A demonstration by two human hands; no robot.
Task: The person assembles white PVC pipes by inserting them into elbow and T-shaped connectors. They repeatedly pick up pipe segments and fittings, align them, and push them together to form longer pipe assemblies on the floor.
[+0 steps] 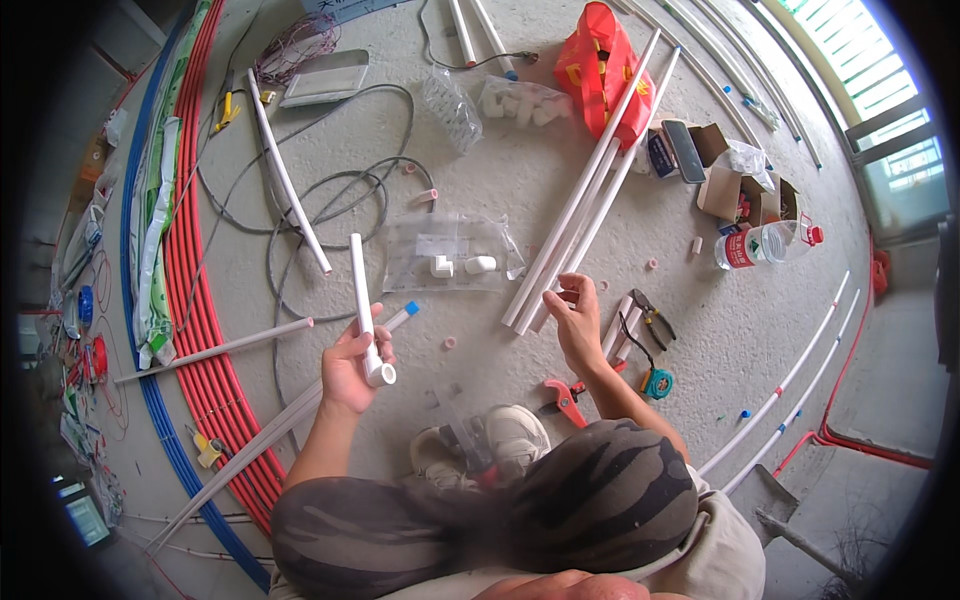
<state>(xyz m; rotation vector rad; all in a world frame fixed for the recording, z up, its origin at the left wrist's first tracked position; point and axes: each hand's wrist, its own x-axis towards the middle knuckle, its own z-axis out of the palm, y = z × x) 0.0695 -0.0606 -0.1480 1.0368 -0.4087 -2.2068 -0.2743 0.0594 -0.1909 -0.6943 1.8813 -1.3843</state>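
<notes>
Around the work, the grey concrete floor (480, 185) is strewn with plumbing materials. On the left, bundles of red tubes (190, 300) and blue tubes (152, 400) are laid in long curves, and a grey cable (386, 205) is looped loosely beside them. Slender pale pipes (250, 450) are crossed by the left forearm, one blue-capped end being seen past the left hand (347, 372). In the middle, a clear plastic bag (410, 270) is seen with two white fittings (441, 266). Farther right, long white pipes (560, 232) are laid side by side, their far ends overlapping a red carrier bag (600, 75); beyond the right hand (575, 325), an open cardboard box (755, 200), a smartphone (683, 152) and a clear bottle (755, 246) are grouped. A red-handled pipe cutter (566, 403) is placed just beside the near shoes (518, 433), partly in the space before the right forearm, with pliers (648, 312) and a teal tape measure (656, 383) to its right. A short white pipe (359, 275) is gripped in the left hand, left of the middle; it is straight, smooth and tilted slightly, and its near end is joined to a white elbow fitting (381, 374), whose round socket is turned nearward. The right hand's fingers are loosely curled over the long pipes' near ends; whether these are touched or gripped cannot be told.
</notes>
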